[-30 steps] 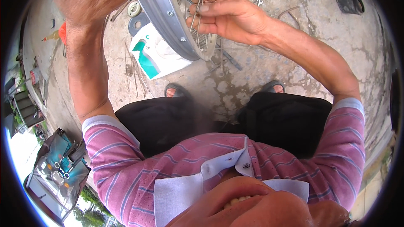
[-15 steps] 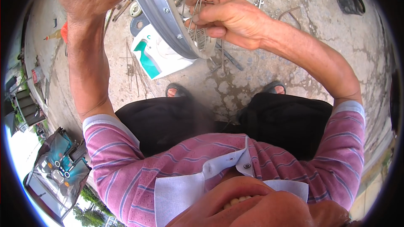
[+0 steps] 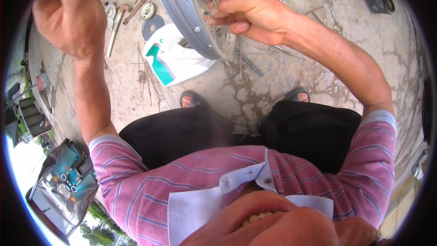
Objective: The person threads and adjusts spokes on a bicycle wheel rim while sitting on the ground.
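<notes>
A silver wheel rim (image 3: pixel 185 12) stands tilted at the top of the view, and its upper part is cut off by the edge. Thin metal spokes (image 3: pixel 213 23) run inside it. My right hand (image 3: pixel 255 14) reaches in from the right, with thumb and fingers closed around a few spokes. Left of the rim, my left hand (image 3: pixel 70 20) is raised and apart from it. Its fingers look stretched and parted, with some tips out of the picture; nothing shows in them.
Beneath the rim lies a white and green bag (image 3: pixel 193 66), beside a grey disc (image 3: pixel 152 25) and a pale ring (image 3: pixel 148 11). A hammer (image 3: pixel 116 29) and loose spokes (image 3: pixel 144 77) lie to the left. A black rubber piece (image 3: pixel 378 1) is far right.
My left hand has moved left and away from the rim, uncovering the hammer and the nearby parts. The rim has shifted slightly; my right hand stays at the spokes.
</notes>
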`<control>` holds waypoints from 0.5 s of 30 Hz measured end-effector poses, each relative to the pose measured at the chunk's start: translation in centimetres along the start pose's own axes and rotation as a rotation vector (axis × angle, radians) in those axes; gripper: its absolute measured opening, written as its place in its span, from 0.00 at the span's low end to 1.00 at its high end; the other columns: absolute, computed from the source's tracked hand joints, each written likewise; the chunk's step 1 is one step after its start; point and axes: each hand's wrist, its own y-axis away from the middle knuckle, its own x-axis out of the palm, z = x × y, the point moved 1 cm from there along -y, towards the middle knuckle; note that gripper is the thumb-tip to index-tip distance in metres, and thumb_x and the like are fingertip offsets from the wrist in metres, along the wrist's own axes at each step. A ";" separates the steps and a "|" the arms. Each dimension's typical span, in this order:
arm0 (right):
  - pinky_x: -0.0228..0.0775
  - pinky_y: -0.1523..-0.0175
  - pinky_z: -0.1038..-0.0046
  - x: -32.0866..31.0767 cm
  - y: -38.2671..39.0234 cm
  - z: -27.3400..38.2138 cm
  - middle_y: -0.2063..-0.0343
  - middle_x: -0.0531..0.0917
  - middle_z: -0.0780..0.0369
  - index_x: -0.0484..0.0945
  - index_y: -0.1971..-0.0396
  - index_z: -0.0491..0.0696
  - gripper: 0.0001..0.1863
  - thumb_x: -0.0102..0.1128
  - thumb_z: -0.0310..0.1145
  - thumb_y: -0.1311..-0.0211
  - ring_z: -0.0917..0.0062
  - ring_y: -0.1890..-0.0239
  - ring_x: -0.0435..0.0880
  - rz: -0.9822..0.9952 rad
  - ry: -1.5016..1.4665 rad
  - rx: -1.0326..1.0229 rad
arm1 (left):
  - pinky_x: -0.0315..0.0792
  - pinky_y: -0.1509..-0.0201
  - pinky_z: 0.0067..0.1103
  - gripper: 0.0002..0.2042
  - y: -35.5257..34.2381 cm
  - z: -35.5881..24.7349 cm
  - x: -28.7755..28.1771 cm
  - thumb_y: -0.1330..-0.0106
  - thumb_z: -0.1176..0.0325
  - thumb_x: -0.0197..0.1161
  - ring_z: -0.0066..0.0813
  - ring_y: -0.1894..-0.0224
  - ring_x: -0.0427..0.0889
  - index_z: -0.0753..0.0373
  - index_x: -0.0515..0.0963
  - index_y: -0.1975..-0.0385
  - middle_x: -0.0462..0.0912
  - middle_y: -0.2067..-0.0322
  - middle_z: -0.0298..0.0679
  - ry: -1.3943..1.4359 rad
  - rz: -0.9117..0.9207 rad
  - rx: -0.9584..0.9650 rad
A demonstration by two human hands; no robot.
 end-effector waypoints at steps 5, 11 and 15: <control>0.58 0.78 0.86 -1.4 -1.2 0.9 0.61 0.83 0.59 0.77 0.57 0.39 0.07 0.59 0.23 0.33 0.79 0.60 0.85 0.114 -0.123 -0.074 | 0.77 0.39 0.30 0.18 7.7 3.0 2.4 0.36 0.80 0.69 0.35 0.43 0.82 0.70 0.80 0.45 0.83 0.44 0.43 -0.374 0.404 -0.125; 0.68 0.69 0.82 -0.5 -1.3 5.0 0.62 0.85 0.60 0.80 0.56 0.41 0.10 0.59 0.30 0.31 0.80 0.63 0.82 0.212 -0.257 0.005 | 0.77 0.40 0.32 0.15 4.5 1.0 4.0 0.35 0.76 0.68 0.40 0.44 0.83 0.66 0.83 0.48 0.82 0.44 0.46 -0.278 0.271 -0.102; 0.58 0.77 0.86 2.3 0.0 6.3 0.62 0.82 0.62 0.78 0.58 0.40 0.07 0.57 0.26 0.31 0.84 0.67 0.78 0.228 -0.203 -0.038 | 0.78 0.44 0.30 0.14 2.6 0.4 2.8 0.35 0.76 0.68 0.41 0.50 0.85 0.62 0.86 0.49 0.86 0.51 0.46 -0.303 0.295 0.057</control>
